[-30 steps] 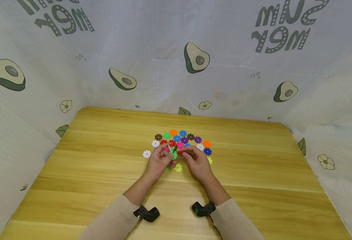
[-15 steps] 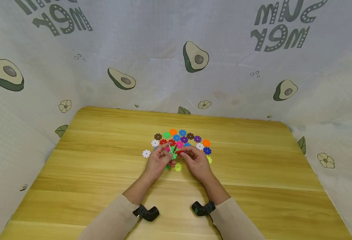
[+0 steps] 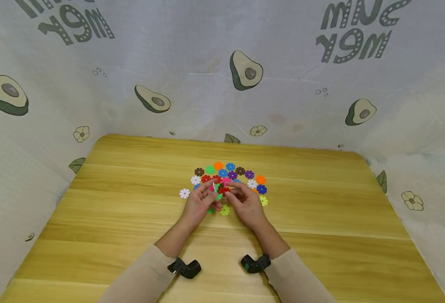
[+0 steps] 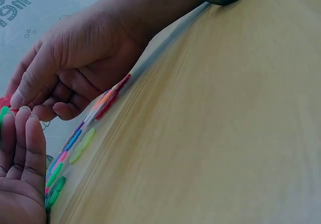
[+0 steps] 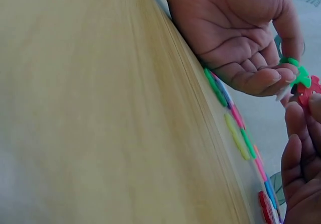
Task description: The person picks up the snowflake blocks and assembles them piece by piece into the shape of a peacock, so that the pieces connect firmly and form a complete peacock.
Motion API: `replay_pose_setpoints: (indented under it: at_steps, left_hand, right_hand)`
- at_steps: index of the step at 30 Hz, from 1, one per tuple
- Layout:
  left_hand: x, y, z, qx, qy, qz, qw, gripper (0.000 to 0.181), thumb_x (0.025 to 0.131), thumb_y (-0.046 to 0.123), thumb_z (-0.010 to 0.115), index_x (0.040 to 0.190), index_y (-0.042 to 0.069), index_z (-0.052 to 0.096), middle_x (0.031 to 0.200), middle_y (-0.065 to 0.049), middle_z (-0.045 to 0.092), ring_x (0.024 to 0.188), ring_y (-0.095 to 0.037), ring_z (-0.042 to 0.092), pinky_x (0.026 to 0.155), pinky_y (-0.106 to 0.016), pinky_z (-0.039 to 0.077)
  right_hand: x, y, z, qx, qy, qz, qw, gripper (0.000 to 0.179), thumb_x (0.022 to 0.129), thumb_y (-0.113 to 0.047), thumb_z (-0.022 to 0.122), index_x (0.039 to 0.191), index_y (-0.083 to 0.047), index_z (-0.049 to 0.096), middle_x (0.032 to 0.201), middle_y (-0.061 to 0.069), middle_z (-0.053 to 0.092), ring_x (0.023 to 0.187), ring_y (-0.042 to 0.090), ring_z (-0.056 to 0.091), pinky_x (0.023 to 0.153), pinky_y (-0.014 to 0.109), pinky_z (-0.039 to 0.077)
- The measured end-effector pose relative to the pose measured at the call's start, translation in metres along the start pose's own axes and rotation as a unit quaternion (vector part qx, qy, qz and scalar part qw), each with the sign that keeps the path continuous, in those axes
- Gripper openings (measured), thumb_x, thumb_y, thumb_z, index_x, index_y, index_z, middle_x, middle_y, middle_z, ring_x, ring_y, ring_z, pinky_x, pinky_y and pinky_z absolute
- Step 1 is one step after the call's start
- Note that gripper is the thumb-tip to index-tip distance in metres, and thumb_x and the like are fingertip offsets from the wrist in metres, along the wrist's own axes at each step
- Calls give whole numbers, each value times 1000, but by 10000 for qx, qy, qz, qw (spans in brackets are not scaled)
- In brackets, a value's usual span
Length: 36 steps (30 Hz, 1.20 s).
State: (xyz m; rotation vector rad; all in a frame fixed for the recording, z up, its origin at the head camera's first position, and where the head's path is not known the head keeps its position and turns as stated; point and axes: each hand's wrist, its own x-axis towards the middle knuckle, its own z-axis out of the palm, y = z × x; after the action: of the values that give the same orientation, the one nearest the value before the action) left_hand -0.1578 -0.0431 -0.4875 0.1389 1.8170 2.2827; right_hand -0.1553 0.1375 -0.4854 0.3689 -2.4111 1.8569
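Observation:
My left hand (image 3: 199,206) pinches a small cluster of notched plastic snowflake discs above the table. A green disc (image 5: 301,77) in it shows clearly in the right wrist view, with a white disc (image 5: 282,93) and a dark one beside it. My right hand (image 3: 248,207) pinches a red snowflake disc (image 3: 224,190) between thumb and fingers. The red disc touches or overlaps the cluster; whether their slots are joined I cannot tell. In the left wrist view, the red disc (image 4: 6,102) sits at the fingertips where both hands meet.
Several loose snowflake discs lie flat around and behind the hands, among them a white one (image 3: 185,193), a dark blue one (image 3: 262,189) and a yellow one (image 3: 225,210). They rest on a wooden table (image 3: 131,219). A printed curtain (image 3: 192,50) hangs behind it.
The red disc in my right hand has moved slightly left against the cluster and turned, so more of its face shows. My left hand stays nearly still.

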Motion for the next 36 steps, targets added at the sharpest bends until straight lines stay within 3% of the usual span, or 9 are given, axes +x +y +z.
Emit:
replay_pose_setpoints:
  at_steps: [18, 27, 31, 33, 36]
  left_hand:
    - [-1, 3, -1, -402, -279, -90, 9988, 49, 103, 6, 51, 151, 1, 43, 78, 5, 64, 67, -9, 67, 67, -24, 62]
    - [-2, 3, 3, -501, -64, 141, 9986, 45, 100, 3, 54, 143, -1, 43, 78, 4, 64, 67, -10, 69, 67, -26, 62]
    - [-1, 1, 4, -603, 142, 247, 9978, 39, 100, 0, 56, 135, 0, 40, 81, 3, 63, 73, -13, 73, 72, -28, 64]
    - [0, -1, 4, -658, 206, 292, 9972, 36, 99, -2, 57, 131, 1, 41, 83, 2, 63, 77, -16, 75, 74, -30, 65]
    - [1, -3, 4, -674, 278, 414, 9965, 31, 97, -5, 59, 121, 4, 42, 85, 0, 63, 79, -19, 76, 76, -32, 66]
  right_hand:
    - [0, -2, 0, 293, 298, -8, 9991, 31, 98, -8, 67, 129, -2, 64, 97, 27, 74, 81, 31, 72, 79, 20, 58]
    - [2, 1, -4, 277, 472, -120, 9984, 26, 98, -7, 67, 122, 3, 66, 97, 27, 73, 82, 31, 72, 76, 20, 59]
    - [5, 4, -12, -251, 814, -141, 9963, 23, 97, -8, 70, 117, 4, 69, 96, 21, 75, 80, 25, 70, 69, 18, 56]
    - [7, 5, -16, -865, 886, -81, 9923, 21, 96, -12, 71, 113, 1, 72, 94, 16, 76, 79, 23, 67, 67, 20, 54]
    - [8, 3, -22, -2155, 804, 74, 9732, 19, 94, -21, 75, 106, -6, 76, 95, 9, 75, 85, 22, 63, 72, 28, 53]
